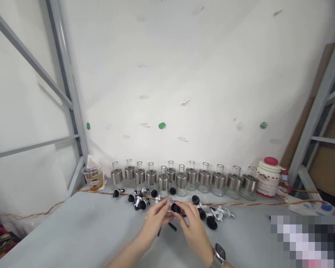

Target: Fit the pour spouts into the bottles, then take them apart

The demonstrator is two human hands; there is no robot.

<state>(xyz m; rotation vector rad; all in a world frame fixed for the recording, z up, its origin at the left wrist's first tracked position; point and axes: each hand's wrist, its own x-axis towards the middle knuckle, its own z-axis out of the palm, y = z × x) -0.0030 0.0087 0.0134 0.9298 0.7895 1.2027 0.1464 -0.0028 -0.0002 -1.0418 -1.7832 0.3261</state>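
My left hand [157,216] and my right hand [193,223] meet over the grey table, fingertips closed around a small black-and-silver bottle top [175,207]. Much of that piece is hidden by the fingers. Two thin black strips [172,226] lie just below the hands. Loose black-and-silver bottle tops [139,203] are scattered left of my left hand. More such tops, with black round ends [211,223] and silver parts, lie to the right of my right hand, which has a watch [219,253] at its wrist.
Behind the hands stands a row of several glass bottles [181,180] with metal sleeves. A plastic cup [94,178] is at the left, a white-and-red jar [268,178] at the right. A twisted red-yellow wire [240,203] crosses the table [80,227]. Grey metal posts [69,82] flank it.
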